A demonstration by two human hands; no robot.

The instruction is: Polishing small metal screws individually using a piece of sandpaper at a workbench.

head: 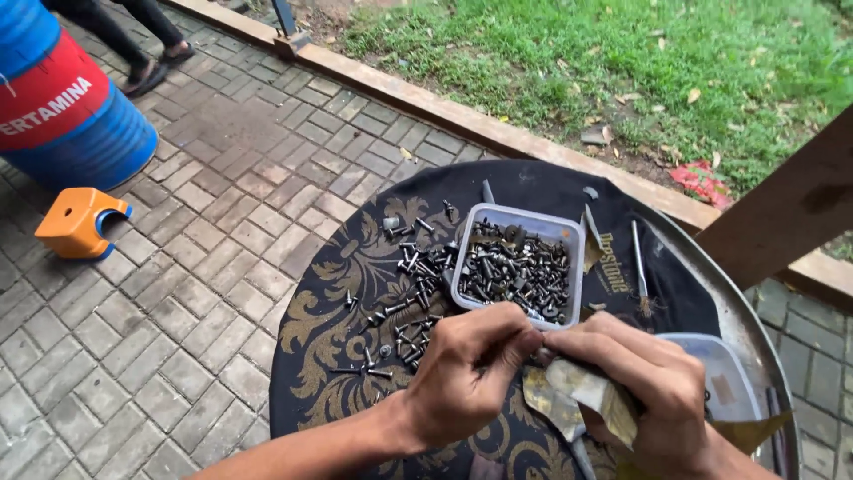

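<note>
Left hand (466, 369) and right hand (644, 382) pinch a crumpled wrapper (582, 391) between them — bolt tub (520, 262) just beyond.

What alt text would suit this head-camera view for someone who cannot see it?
Two bare hands, left hand and right hand, meet fingertip to fingertip over a round table draped in black patterned cloth, beside a clear tub of dark bolts and loose bolts.

Crumpled yellowish wrapper (582, 391), pinched between both hands, just below clear tub of dark screws (520, 267)
</note>
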